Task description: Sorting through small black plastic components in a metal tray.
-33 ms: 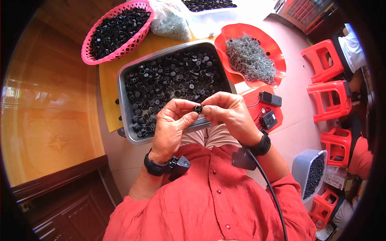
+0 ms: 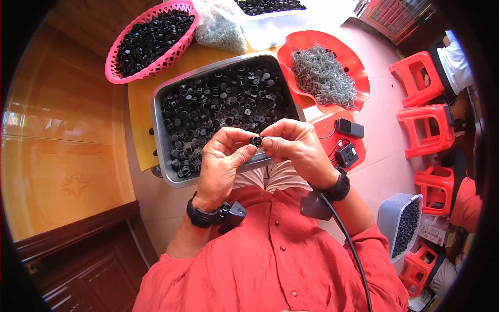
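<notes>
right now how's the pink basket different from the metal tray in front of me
The pink basket is oval, openwork plastic and lies farther off to the left; the metal tray is rectangular, solid-walled and sits just beyond the left hand and right hand. Both hold heaps of small black parts.

one head-worn fisheye looks steeply down, close over the hands and lap.

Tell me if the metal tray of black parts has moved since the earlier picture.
No. The metal tray sits in the same spot against the pink basket and red dish.
</notes>
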{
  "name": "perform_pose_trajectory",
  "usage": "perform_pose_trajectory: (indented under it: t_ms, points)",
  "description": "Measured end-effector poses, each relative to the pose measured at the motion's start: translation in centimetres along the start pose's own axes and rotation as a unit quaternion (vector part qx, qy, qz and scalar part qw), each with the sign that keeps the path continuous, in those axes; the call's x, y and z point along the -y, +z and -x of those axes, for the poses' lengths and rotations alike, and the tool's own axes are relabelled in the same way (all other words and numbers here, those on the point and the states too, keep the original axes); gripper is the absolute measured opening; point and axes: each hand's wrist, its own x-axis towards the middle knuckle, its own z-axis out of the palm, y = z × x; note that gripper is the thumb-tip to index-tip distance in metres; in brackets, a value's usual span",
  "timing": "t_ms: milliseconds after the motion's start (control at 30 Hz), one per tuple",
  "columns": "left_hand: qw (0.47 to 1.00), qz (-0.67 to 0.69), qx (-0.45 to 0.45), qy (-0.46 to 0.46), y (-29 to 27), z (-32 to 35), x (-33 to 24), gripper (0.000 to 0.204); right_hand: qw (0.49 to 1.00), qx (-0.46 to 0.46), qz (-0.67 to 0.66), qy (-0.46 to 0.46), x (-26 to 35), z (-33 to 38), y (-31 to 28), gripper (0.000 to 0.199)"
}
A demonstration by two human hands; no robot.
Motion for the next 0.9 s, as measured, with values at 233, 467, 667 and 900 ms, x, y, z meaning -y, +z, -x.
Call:
perform_pose_trajectory:
  t_ms: [233,467,667,900]
  points:
    - [0.996,-0.057,-0.026,0.067,0.8,0.1,0.3,0.029,0.996,0.031,-0.067,0.039,-0.1,0.0,-0.4,0.017]
    - [0.992,-0.083,-0.040,0.088,1.2,0.2,0.7,0.036,0.987,0.040,-0.140,0.069,-0.1,0.1,-0.7,0.016]
    - [0.989,-0.081,-0.034,0.116,1.4,0.1,0.9,0.036,0.980,0.066,-0.172,0.078,0.0,0.1,-1.2,0.010]
    - [0.987,-0.106,-0.010,0.117,1.1,0.4,0.7,0.037,0.989,0.068,-0.098,0.082,0.3,0.1,-1.3,0.014]
